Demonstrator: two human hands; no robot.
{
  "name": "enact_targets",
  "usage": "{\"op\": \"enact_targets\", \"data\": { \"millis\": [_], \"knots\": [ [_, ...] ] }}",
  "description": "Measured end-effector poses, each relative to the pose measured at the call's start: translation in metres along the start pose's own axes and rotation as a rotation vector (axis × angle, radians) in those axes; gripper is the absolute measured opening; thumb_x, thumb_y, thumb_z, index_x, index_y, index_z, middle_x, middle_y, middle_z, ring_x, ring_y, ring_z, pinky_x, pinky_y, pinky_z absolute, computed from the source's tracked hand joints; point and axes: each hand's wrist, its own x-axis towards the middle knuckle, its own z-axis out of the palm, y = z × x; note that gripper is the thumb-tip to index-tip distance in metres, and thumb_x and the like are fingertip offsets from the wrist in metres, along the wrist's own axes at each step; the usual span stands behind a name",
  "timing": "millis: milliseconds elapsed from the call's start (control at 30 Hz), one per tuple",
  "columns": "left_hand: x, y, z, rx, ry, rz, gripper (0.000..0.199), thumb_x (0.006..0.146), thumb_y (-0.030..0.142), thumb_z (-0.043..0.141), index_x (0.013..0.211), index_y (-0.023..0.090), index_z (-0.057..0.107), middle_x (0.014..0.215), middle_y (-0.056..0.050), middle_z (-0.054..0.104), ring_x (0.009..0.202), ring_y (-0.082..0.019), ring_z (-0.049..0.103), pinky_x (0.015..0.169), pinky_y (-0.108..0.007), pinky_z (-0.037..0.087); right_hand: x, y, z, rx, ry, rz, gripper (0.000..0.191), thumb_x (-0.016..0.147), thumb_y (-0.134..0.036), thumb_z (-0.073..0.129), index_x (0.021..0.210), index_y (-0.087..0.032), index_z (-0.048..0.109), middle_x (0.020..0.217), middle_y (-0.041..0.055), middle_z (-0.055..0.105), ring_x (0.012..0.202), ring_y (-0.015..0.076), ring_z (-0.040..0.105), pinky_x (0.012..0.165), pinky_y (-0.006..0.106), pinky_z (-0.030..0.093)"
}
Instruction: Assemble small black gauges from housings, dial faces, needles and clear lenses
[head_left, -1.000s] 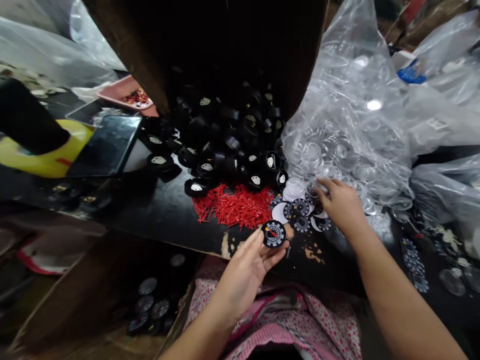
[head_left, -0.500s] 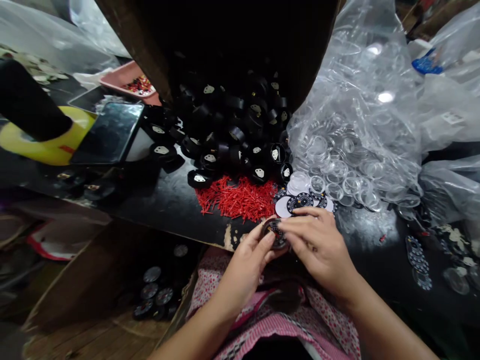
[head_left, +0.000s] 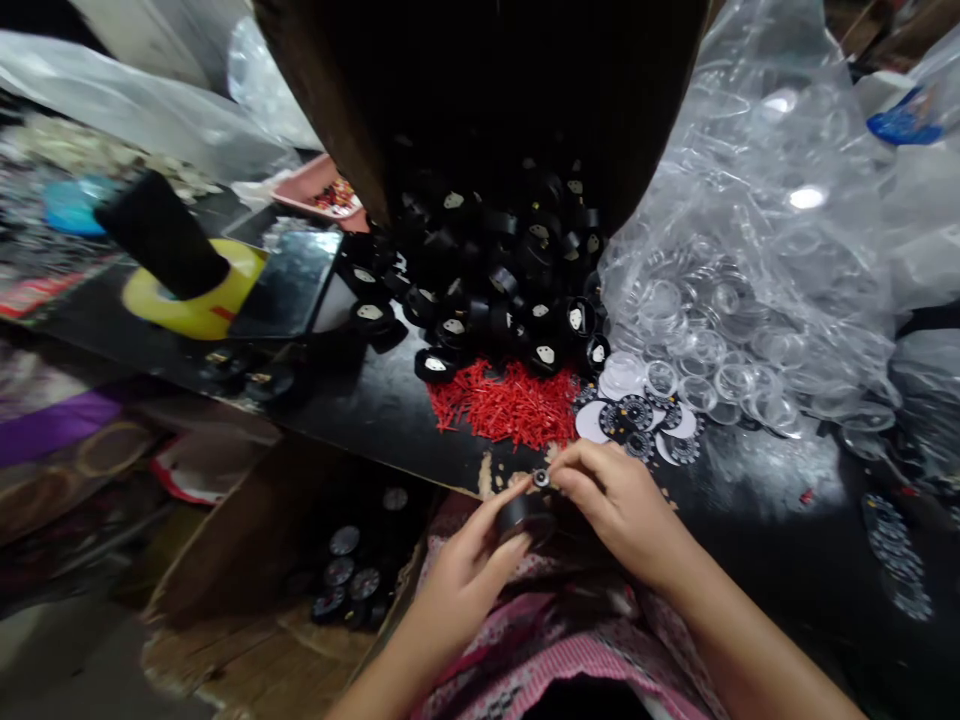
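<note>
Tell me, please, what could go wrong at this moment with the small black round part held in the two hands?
1. The black round part is held by the left hand and right hand past the table edge; if dropped, it may fall to the floor.
2. The red needles lie close by; a sleeve could scatter them.

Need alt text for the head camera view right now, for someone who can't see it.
Both hands meet at the table edge: the left hand holds a round black case while the right hand pinches its top. Behind lie red pins, printed dials and heaped black cases.
</note>
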Motion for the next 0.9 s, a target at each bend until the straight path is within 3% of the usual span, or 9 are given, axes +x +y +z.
{"op": "enact_targets", "data": {
  "millis": [100, 200, 300, 433, 500, 567, 633, 700, 900],
  "knots": [
    [-0.021, -0.016, -0.056, 0.259, 0.328, 0.032, 0.039, 0.084, 0.038, 0.069, 0.121, 0.028, 0.068, 0.130, -0.008, 0.066, 0.129, -0.033, 0.054, 0.117, -0.050, 0.029, -0.001, 0.004, 0.000, 0.076, 0.001, 0.073, 0.026, 0.100, -0.039, 0.045, 0.099, -0.024, 0.066, 0.093, 0.0019, 0.071, 0.084, 0.0182, 0.062, 0.076, 0.031, 0.041],
    [-0.008, -0.007, -0.082, 0.543, 0.496, 0.269, 0.044, 0.078, 0.033, 0.074, 0.121, 0.027, 0.067, 0.142, -0.007, 0.057, 0.143, -0.033, 0.035, 0.121, -0.047, 0.017, 0.003, -0.003, 0.010, 0.058, -0.074, 0.016, 0.021, 0.098, -0.033, 0.049, 0.090, -0.022, 0.066, 0.087, 0.0018, 0.070, 0.081, 0.0182, 0.062, 0.074, 0.032, 0.041],
    [0.047, 0.021, -0.076, 0.592, 0.494, 0.461, 0.054, 0.086, 0.034, 0.066, 0.137, 0.024, 0.053, 0.145, -0.011, 0.052, 0.139, -0.028, 0.040, 0.119, -0.043, 0.024, 0.004, -0.014, 0.019, 0.028, -0.187, -0.114, 0.016, 0.096, -0.027, 0.054, 0.085, -0.022, 0.065, 0.084, 0.0012, 0.070, 0.079, 0.0179, 0.061, 0.074, 0.032, 0.041],
    [0.120, 0.057, -0.065, 0.554, 0.511, 0.472, 0.066, 0.077, 0.039, 0.076, 0.135, 0.019, 0.053, 0.132, -0.017, 0.060, 0.127, -0.034, 0.052, 0.111, -0.048, 0.034, 0.001, -0.014, 0.013, -0.027, -0.143, -0.116, 0.018, 0.096, -0.026, 0.052, 0.083, -0.022, 0.064, 0.083, 0.0020, 0.068, 0.080, 0.0190, 0.061, 0.076, 0.034, 0.042],
    [0.126, 0.064, -0.061, 0.522, 0.513, 0.480, 0.063, 0.080, 0.039, 0.074, 0.135, 0.020, 0.052, 0.128, -0.016, 0.062, 0.123, -0.033, 0.055, 0.109, -0.048, 0.037, -0.001, -0.008, 0.009, 0.009, -0.121, -0.074, 0.021, 0.097, -0.029, 0.051, 0.081, -0.022, 0.064, 0.082, 0.0024, 0.067, 0.081, 0.0192, 0.060, 0.076, 0.034, 0.044],
    [0.109, 0.062, -0.052, 0.469, 0.471, 0.519, 0.060, 0.083, 0.035, 0.071, 0.137, 0.023, 0.049, 0.131, -0.013, 0.062, 0.125, -0.030, 0.055, 0.110, -0.045, 0.036, 0.000, -0.003, 0.008, 0.111, -0.084, 0.024, 0.021, 0.097, -0.033, 0.049, 0.090, -0.022, 0.066, 0.082, 0.0025, 0.067, 0.078, 0.0183, 0.060, 0.072, 0.032, 0.045],
    [0.080, 0.055, -0.035, 0.395, 0.296, 0.554, 0.060, 0.078, 0.030, 0.076, 0.134, 0.026, 0.053, 0.130, -0.008, 0.064, 0.128, -0.028, 0.053, 0.114, -0.042, 0.033, 0.002, -0.001, 0.011, 0.250, -0.062, 0.137, 0.024, 0.097, -0.037, 0.047, 0.103, -0.021, 0.065, 0.081, 0.0022, 0.067, 0.073, 0.0164, 0.060, 0.067, 0.030, 0.046],
    [0.053, 0.045, -0.015, 0.301, 0.081, 0.491, 0.059, 0.068, 0.025, 0.085, 0.123, 0.029, 0.064, 0.127, -0.006, 0.067, 0.129, -0.030, 0.053, 0.117, -0.040, 0.030, 0.004, -0.002, 0.014, 0.350, -0.055, 0.198, 0.027, 0.097, -0.040, 0.047, 0.104, -0.019, 0.063, 0.081, 0.0019, 0.066, 0.071, 0.0145, 0.060, 0.065, 0.027, 0.047],
    [0.030, 0.014, 0.028, -0.428, -0.089, -0.157, 0.039, 0.077, 0.036, 0.079, 0.113, 0.027, 0.071, 0.131, -0.007, 0.066, 0.115, -0.031, 0.065, 0.094, -0.037, 0.056, 0.002, 0.008, -0.007, 0.309, -0.061, 0.210, 0.030, 0.096, -0.045, 0.052, 0.089, -0.018, 0.063, 0.077, 0.0005, 0.065, 0.071, 0.0133, 0.061, 0.066, 0.025, 0.048]
  ]
}}
